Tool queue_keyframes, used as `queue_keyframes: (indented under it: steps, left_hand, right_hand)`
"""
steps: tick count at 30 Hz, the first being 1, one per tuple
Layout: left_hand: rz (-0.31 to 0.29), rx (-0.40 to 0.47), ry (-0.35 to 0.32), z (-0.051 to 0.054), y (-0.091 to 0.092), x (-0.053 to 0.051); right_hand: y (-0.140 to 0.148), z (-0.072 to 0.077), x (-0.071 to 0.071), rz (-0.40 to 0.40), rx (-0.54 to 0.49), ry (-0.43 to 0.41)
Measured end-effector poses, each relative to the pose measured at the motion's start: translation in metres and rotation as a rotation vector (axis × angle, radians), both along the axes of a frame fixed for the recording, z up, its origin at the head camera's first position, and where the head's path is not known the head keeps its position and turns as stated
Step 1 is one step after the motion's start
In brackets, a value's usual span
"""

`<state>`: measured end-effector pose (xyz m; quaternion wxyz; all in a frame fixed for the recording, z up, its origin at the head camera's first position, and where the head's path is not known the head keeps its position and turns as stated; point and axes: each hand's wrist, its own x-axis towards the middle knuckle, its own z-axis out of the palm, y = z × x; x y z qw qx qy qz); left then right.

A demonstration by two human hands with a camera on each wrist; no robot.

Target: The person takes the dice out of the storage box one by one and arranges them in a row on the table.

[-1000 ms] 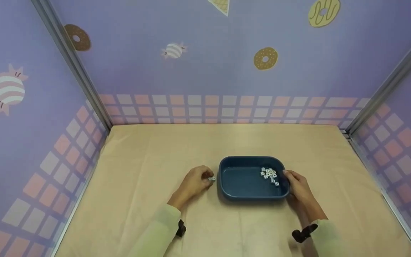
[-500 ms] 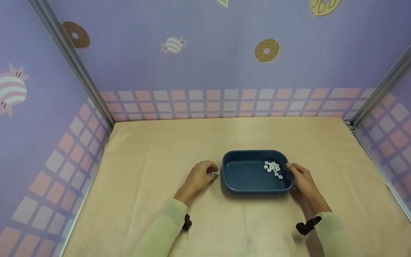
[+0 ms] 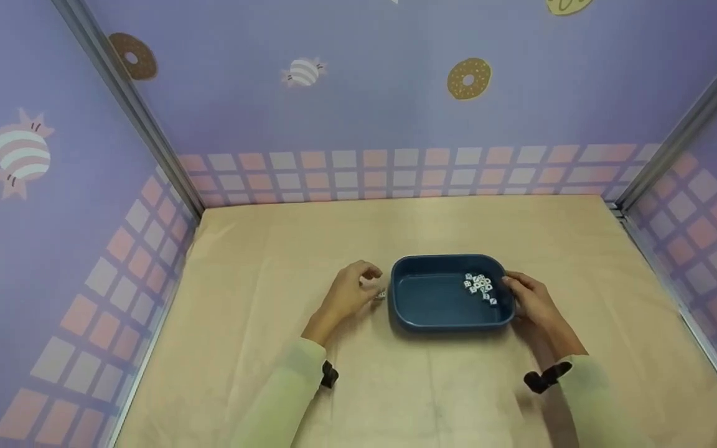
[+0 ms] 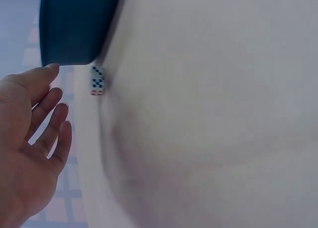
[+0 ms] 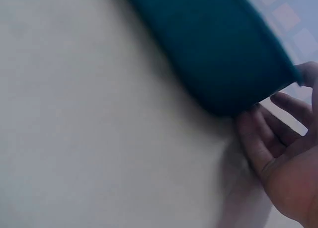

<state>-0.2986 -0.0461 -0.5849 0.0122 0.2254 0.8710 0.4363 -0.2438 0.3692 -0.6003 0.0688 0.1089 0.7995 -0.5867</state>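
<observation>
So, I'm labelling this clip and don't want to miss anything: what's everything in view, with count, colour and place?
Tray: 1, dark blue, between the hands
Dice in tray: about a dozen, overlapping, white, toward its right end
Loose dice: at least 2, white, outside the tray's left end
Cloth: 1, beige, covering the table
Walls: 3, purple with pink-and-white squares, back and sides
Candy prints: 2, pink-and-white, left and back walls
Doughnut prints: 3, two brown, one yellow, back wall
Posts: 2, grey, back corners
Wrist pieces: 2, black, at the cuffs
Sleeves: 2, pale green, forearms
Left hand: 1, near the loose dice
Right hand: 1, gripping the tray's right end
</observation>
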Motion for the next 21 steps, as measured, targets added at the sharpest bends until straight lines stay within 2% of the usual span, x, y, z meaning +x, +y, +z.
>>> queue_keyframes:
  steps: [4,9,16,21]
  left_hand:
    - [0.010,0.002,0.037,0.010,0.004,0.001]
    - [0.009,0.014,0.085,0.019,0.017,0.006]
    - [-0.030,0.048,0.156,0.029,0.049,0.013]
    - [-0.061,0.039,0.156,0.030,0.078,0.019]
  right_hand:
    - [0.002,0.005,-0.006,0.020,-0.041,0.009]
    - [0.002,0.009,-0.009,0.044,-0.007,0.037]
    - [0.000,0.014,-0.010,0.033,0.045,0.098]
    - [0.002,0.012,-0.010,0.002,0.025,0.090]
